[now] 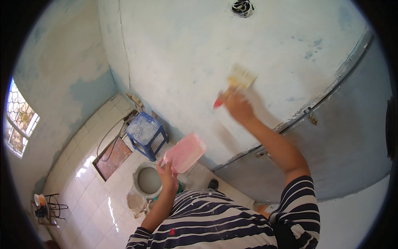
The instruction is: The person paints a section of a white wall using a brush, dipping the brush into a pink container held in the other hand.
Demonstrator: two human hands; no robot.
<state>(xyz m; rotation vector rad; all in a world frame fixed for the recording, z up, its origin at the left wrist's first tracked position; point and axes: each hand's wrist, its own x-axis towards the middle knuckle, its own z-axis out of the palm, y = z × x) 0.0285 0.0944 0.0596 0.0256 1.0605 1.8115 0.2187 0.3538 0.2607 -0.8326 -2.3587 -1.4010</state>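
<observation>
My right hand [238, 103] is closed round the handle of a wide paintbrush [241, 77], its red handle end sticking out below the fist. The pale bristles lie at the whitish, patchy wall [186, 58]; whether they touch it I cannot tell. Lower and to the left, my left hand [166, 172] grips the near edge of a shallow pink plastic tray [185, 152], tilted and smeared with white. Just below that hand stands a bucket [135, 179] of cloudy greyish-white liquid.
A blue plastic stool [147, 145], spattered white, stands by the wall. A dark cable [98, 151] loops over a reddish floor panel [112, 159]. A grey door [331, 137] with a raised frame fills the right. Wires poke from a wall hole [242, 8]. A small rack [52, 209] stands far left.
</observation>
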